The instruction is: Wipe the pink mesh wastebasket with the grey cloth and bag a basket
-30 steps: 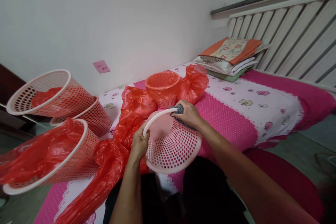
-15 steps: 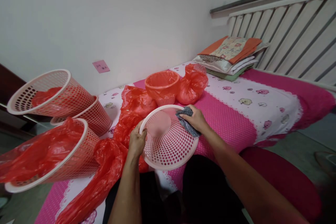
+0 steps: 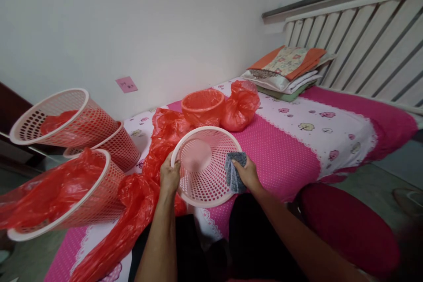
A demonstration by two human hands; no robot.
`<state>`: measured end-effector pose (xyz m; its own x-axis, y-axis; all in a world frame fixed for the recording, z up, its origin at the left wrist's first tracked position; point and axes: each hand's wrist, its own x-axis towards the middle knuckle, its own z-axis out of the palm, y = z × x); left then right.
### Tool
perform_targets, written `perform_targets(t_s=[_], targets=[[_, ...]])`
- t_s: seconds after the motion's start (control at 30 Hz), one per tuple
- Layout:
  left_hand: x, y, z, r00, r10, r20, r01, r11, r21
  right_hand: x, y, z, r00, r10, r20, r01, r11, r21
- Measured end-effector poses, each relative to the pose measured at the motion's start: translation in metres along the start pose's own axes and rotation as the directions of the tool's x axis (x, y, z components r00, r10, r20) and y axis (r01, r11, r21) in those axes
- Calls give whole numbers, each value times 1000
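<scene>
My left hand [image 3: 169, 178] grips the left rim of a pale pink plastic basket [image 3: 198, 154], thumb over the edge and the other fingers mostly hidden behind it. The basket is tilted, its open mouth facing me, in front of my body at the near side of a bed [image 3: 284, 154]. The fingers of my right hand [image 3: 247, 172] clasp a folded grey cloth [image 3: 234, 176], which lies over the basket's right rim. Just beyond the basket stands another basket lined with red plastic [image 3: 202, 106], between a knotted red bag [image 3: 240, 108] and crumpled red plastic [image 3: 137, 196] that trails toward me on the left. Three more pink baskets, also holding red plastic, lean or lie at far left. A dark red stool [image 3: 350, 229] is at my right.
</scene>
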<state>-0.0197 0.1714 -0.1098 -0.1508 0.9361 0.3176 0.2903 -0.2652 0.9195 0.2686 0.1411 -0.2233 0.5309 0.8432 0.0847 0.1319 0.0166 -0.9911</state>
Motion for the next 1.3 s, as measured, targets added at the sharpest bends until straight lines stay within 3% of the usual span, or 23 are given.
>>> perform_targets(t_s=[0.2,0.33,0.47,0.63,0.8,0.9,1.13,1.3], targets=[[-2,1,3,998,2,-62,0,999,39,-32,22,9,997,74,-2,-74,995,62],[-5,4,4,1000,24,-16,-23,999,31,-40,22,6,998,64,2,-64,994,85],[-8,9,4,998,61,32,-61,998,4,-41,16,-1,998,59,7,-59,992,116],[-7,8,3,998,52,27,-55,993,106,-45,11,-15,997,27,67,-33,995,95],[-7,9,6,999,50,7,-50,986,158,-47,21,-31,1000,-1,1,1,1000,-7],[-6,8,7,999,36,1,-36,989,144,-44,26,-37,1000,3,-15,-2,1000,24],[0,7,7,999,-34,-37,37,996,83,-25,17,-49,965,-139,220,111,985,135],[-2,5,5,1000,-10,0,10,998,64,-17,0,-55,944,-145,295,113,986,122]])
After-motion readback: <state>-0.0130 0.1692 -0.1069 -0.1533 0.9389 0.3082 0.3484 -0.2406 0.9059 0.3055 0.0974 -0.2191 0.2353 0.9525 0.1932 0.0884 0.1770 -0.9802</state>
